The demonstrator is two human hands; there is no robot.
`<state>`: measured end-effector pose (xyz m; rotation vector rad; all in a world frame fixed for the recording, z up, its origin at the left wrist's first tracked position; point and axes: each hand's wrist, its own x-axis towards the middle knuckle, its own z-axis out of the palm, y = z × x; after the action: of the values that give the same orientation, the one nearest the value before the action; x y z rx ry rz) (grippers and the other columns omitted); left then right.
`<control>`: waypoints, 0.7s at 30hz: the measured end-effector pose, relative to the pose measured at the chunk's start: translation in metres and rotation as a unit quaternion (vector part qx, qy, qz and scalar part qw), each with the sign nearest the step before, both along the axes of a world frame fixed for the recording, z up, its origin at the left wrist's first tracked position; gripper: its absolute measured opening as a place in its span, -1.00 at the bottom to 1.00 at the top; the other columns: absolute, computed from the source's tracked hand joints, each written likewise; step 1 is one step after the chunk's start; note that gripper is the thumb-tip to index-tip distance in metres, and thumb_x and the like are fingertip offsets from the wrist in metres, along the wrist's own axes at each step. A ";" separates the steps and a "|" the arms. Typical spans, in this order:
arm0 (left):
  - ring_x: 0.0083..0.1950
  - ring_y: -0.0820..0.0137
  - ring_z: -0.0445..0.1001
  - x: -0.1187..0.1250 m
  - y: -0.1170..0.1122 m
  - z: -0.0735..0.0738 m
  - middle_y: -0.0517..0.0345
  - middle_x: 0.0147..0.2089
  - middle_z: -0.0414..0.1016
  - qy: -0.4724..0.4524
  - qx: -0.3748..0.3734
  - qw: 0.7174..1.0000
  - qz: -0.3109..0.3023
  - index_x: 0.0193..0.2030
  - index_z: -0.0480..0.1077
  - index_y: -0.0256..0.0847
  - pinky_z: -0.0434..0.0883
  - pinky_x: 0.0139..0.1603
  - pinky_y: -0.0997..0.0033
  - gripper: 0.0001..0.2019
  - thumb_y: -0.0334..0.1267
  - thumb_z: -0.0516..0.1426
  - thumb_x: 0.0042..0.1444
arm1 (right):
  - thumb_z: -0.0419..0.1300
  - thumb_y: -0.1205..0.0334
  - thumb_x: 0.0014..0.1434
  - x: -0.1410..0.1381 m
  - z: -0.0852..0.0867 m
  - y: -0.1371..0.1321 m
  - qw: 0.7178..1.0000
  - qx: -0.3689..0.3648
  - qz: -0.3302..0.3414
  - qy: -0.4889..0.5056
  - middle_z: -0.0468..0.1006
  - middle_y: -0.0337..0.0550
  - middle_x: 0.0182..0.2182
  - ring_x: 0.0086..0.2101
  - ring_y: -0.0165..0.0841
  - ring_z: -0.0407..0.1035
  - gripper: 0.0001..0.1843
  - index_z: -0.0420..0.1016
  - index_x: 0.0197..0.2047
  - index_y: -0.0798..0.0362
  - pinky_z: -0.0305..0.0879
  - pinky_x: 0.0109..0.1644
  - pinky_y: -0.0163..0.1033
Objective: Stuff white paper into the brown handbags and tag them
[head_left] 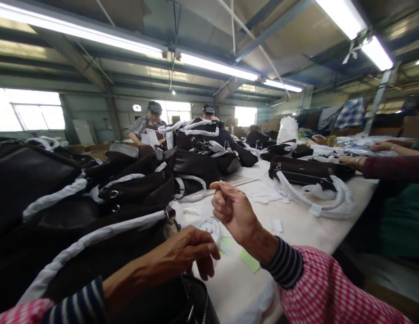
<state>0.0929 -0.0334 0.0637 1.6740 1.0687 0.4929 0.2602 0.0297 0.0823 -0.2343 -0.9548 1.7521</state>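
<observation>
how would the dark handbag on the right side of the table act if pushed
The dark handbag would probably slide rather than tip, since it lies low on the table. Its white-wrapped handles likely flex yet spring back, as they keep rounded curves.

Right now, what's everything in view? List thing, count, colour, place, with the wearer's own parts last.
bags: many, dark, left, centre, right
wrapped handles: several, white, on bags
table: one, whitish, centre
paper slips: several, green and white, on table
lights: several, white, ceiling
windows: several, white, far wall
hanging clothes: several, grey and blue, back right
people: at least three, mixed clothing, behind bags and right
sleeves: two, pink-checked, bottom corners
left hand: one, bare, lower centre
right hand: one, bare, centre
</observation>
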 end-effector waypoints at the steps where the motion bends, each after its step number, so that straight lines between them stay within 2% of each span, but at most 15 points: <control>1: -0.40 0.37 0.54 -0.003 -0.002 -0.002 0.01 -0.36 0.63 0.001 0.004 1.000 0.006 -0.19 0.53 -0.29 0.24 -0.46 0.53 -0.49 0.20 0.10 0.30 | 0.31 0.19 0.12 0.004 -0.004 0.004 1.000 -0.005 -0.010 -0.008 0.25 -0.42 -0.67 -0.68 -0.60 -0.17 -0.81 0.53 -0.27 0.16 -0.26 -0.64 -0.42; 6: -0.60 0.45 0.37 -0.023 0.000 -0.015 0.16 -0.57 0.51 -0.020 -0.012 0.999 0.043 -0.25 0.46 -0.26 0.23 -0.54 0.52 -0.45 0.30 0.11 0.25 | 0.28 0.12 0.14 0.032 -0.024 0.017 0.995 -0.025 -0.041 -0.087 0.28 -0.40 -0.69 -0.70 -0.58 -0.18 -0.76 0.53 -0.29 0.16 -0.31 -0.66 -0.41; 9: -0.65 0.50 0.24 -0.028 0.002 -0.022 0.25 -0.65 0.39 0.013 0.016 0.999 0.046 -0.30 0.45 -0.26 0.13 -0.60 0.54 -0.47 0.26 0.12 0.26 | 0.34 0.09 0.10 0.046 -0.028 0.017 0.987 -0.013 -0.040 -0.154 0.34 -0.36 -0.66 -0.70 -0.60 -0.14 -0.73 0.53 -0.29 0.16 -0.29 -0.65 -0.41; 11: -0.66 0.52 0.20 -0.027 0.002 -0.021 0.28 -0.66 0.34 0.027 0.023 0.998 0.042 -0.30 0.46 -0.26 0.11 -0.59 0.53 -0.50 0.22 0.12 0.27 | 0.39 0.13 0.03 0.052 -0.027 0.015 0.979 0.005 -0.041 -0.201 0.38 -0.33 -0.64 -0.69 -0.62 -0.10 -0.72 0.53 -0.30 0.17 -0.29 -0.64 -0.43; 14: -0.52 0.44 0.36 -0.018 0.000 -0.010 0.21 -0.49 0.47 0.043 0.048 0.997 0.044 -0.24 0.49 -0.25 0.24 -0.47 0.49 -0.55 0.17 0.16 0.24 | 0.42 0.14 0.01 0.051 -0.022 0.008 0.980 0.017 -0.052 -0.192 0.32 -0.39 -0.67 -0.69 -0.64 -0.12 -0.72 0.54 -0.33 0.17 -0.31 -0.63 -0.43; 16: -0.32 0.35 0.46 -0.011 -0.002 -0.001 0.12 -0.26 0.56 0.075 0.094 0.991 0.053 -0.09 0.51 -0.22 0.31 -0.34 0.45 -0.57 0.15 0.20 0.20 | 0.41 0.12 0.02 0.043 -0.016 0.004 0.988 0.014 -0.055 -0.141 0.28 -0.42 -0.68 -0.69 -0.63 -0.15 -0.73 0.53 -0.33 0.15 -0.31 -0.64 -0.43; 18: -0.17 0.29 0.47 -0.004 -0.004 0.005 0.08 -0.04 0.56 0.091 0.110 0.989 0.045 0.09 0.48 -0.14 0.33 -0.27 0.43 -0.53 0.12 0.24 0.18 | 0.41 0.12 0.04 0.031 -0.008 -0.001 0.995 0.014 -0.055 -0.087 0.28 -0.42 -0.68 -0.69 -0.63 -0.14 -0.73 0.52 -0.33 0.14 -0.29 -0.64 -0.43; 19: -0.14 0.28 0.47 -0.001 -0.005 0.006 0.08 -0.01 0.56 0.082 0.092 0.992 0.026 0.12 0.48 -0.13 0.33 -0.25 0.43 -0.52 0.11 0.25 0.17 | 0.41 0.11 0.05 0.025 -0.004 -0.002 0.996 0.017 -0.055 -0.064 0.28 -0.42 -0.67 -0.68 -0.62 -0.13 -0.73 0.52 -0.33 0.13 -0.28 -0.65 -0.43; 21: -0.18 0.30 0.47 0.002 -0.009 0.004 0.05 -0.08 0.60 0.047 0.025 0.998 -0.025 0.03 0.54 -0.19 0.31 -0.25 0.43 -0.58 0.09 0.23 0.22 | 0.40 0.08 0.08 0.015 0.004 -0.004 0.997 0.034 -0.064 -0.035 0.28 -0.42 -0.66 -0.68 -0.62 -0.12 -0.72 0.51 -0.34 0.12 -0.28 -0.65 -0.43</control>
<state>0.0952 -0.0421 0.0676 1.7790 1.0871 0.4155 0.2752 0.0261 0.0859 -0.3075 -1.0259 1.6005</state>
